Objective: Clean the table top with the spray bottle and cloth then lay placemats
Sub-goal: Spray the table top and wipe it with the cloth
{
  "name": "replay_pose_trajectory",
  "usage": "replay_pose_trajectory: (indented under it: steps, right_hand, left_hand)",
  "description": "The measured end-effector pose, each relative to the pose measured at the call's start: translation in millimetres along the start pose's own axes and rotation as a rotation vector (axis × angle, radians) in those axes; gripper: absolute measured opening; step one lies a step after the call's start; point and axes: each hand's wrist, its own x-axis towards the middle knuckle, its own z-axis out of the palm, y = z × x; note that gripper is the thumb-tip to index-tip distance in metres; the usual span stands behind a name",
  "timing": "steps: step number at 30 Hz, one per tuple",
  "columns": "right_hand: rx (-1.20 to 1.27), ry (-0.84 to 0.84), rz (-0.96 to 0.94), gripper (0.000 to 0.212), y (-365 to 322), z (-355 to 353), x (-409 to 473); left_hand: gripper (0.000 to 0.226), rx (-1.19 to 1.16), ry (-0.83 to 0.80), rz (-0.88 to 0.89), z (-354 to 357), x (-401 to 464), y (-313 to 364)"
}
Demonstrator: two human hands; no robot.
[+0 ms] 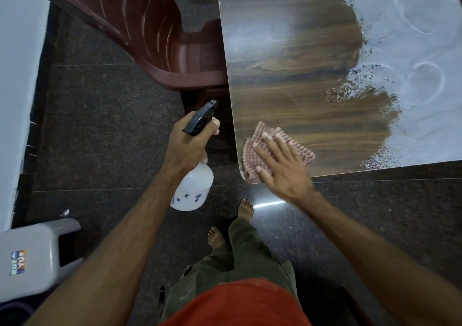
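Right hand (282, 168): fingers straight and spread, pressing the checked cloth (272, 148) flat at the near corner of the wooden table top (287, 76). Left hand (190, 143): fingers curled round the spray bottle (193, 188), held over the floor just beside that corner. Wet film covers the table's right portion.

The cloth (277, 148) lies on the tabletop (287, 76) at its near left corner, under the right hand (282, 168). The left hand (186, 145) holds the spray bottle (193, 175) left of that corner. A chair (150, 31) stands by the left edge.
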Motion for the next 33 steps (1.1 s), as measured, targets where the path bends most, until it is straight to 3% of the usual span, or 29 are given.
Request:
replay_pose_trajectory:
  steps: [6,11,15,20,23,25,29,33]
  right_hand:
    - [0.088,0.068,0.285,0.068,-3.0,-20.4,61.4]
    - [0.063,0.031,0.145,0.067,-43.3,-7.2,32.2]
    - [0.059,0.002,0.088,0.063,-33.5,4.4,-17.3]
    - [0.121,0.016,0.43,0.071,46.2,-11.9,-24.3]
    - [0.175,0.062,0.576,0.074,59.7,-19.2,-0.7]
    - [0.148,0.064,0.581,0.072,44.9,-16.1,10.4]
    - [0.11,0.081,0.417,0.068,23.0,-3.8,-18.1]
    - [0.116,0.067,0.462,0.07,57.7,-1.3,-51.6]
  left_hand:
    - [0.006,0.031,-0.006,0.012,6.1,-4.5,5.1]
    - [0.016,0.039,-0.036,0.021,19.7,-4.5,9.6]
    - [0.011,0.051,-0.072,0.067,25.6,-6.1,20.1]
    - [0.016,0.048,-0.107,0.101,27.2,-5.8,26.8]
    - [0.015,0.046,-0.135,0.127,33.1,-6.9,27.6]
    - [0.015,0.046,-0.148,0.133,39.1,-8.3,29.1]
    - [0.013,0.053,-0.186,0.144,50.9,-9.0,33.2]
    - [0.014,0.045,-0.185,0.137,60.6,-4.4,40.0]
